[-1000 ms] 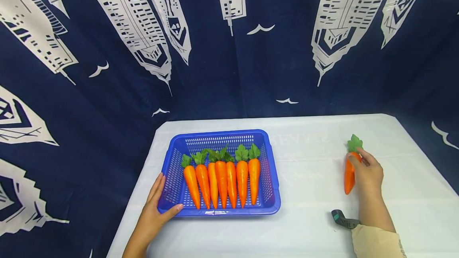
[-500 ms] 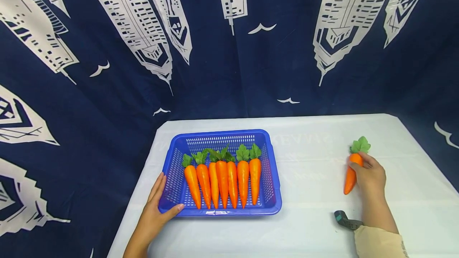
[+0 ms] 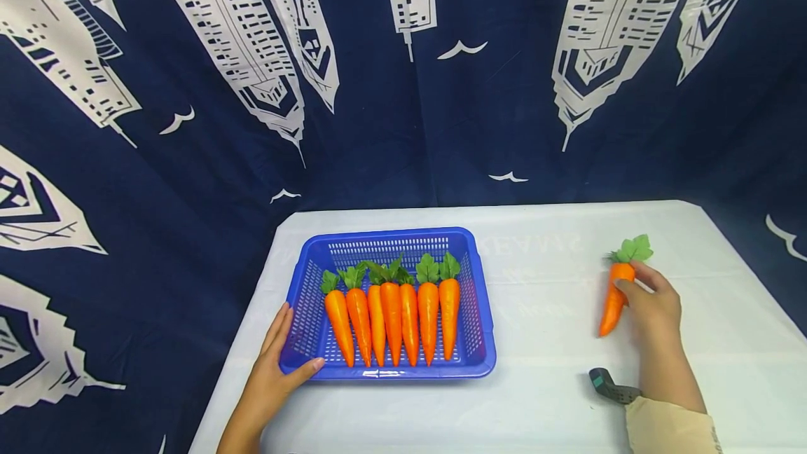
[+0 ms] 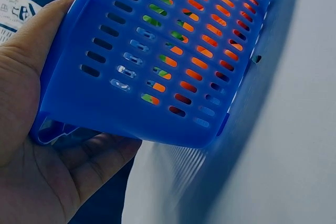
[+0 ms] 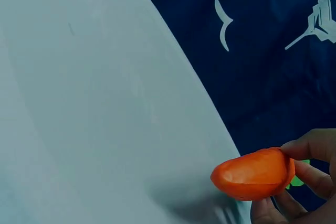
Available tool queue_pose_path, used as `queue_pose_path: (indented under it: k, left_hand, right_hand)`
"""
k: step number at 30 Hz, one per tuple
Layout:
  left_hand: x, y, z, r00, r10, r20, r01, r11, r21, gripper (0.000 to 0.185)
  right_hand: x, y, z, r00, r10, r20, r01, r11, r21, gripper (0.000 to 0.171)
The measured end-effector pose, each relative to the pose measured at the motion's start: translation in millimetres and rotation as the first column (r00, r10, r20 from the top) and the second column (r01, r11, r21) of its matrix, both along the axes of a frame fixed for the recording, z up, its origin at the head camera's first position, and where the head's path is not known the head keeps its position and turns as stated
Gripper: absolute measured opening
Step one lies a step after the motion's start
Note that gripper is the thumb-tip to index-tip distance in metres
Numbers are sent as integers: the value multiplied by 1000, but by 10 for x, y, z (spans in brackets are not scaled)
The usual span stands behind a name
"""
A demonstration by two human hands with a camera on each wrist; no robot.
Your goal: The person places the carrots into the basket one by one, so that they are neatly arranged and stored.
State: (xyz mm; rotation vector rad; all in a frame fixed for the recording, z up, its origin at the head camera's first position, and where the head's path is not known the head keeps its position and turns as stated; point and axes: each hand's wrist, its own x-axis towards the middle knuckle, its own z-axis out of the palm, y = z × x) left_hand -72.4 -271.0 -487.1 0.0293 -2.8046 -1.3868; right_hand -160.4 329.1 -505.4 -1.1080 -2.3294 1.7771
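My right hand (image 3: 656, 303) pinches an orange carrot (image 3: 613, 308) with a green leafy top between thumb and fingers, at the table's right side. In the right wrist view, that carrot (image 5: 254, 174) points its tip at the camera, its shadow falling apart from it on the white cloth. On the left, a blue plastic basket (image 3: 410, 373) holds several carrots (image 3: 391, 324) side by side, leaves toward the back. My left hand (image 3: 267, 380) grips its front left corner, thumb over the front rim and fingers along the left side. In the left wrist view, the basket's slotted wall (image 4: 118, 124) hides most of the carrots.
A small dark grey device (image 3: 610, 387) with a teal patch is by my right wrist. The table (image 3: 542, 342) wears a white cloth. Behind it hangs a dark blue curtain (image 3: 378, 153) with white buildings and birds.
My right hand has taken hold of the carrot and tilted it, its leaves turning right and its tip going left. Most recently it rose slightly. The left hand and basket have kept still.
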Motion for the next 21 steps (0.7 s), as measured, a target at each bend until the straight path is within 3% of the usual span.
queue_pose_path:
  k: [21]
  left_hand:
    - [0,2,-6,1000,-1,-2,1,1000,13,104]
  right_hand:
    - [-105,-295,328,992,34,-121,-37,999,-26,58]
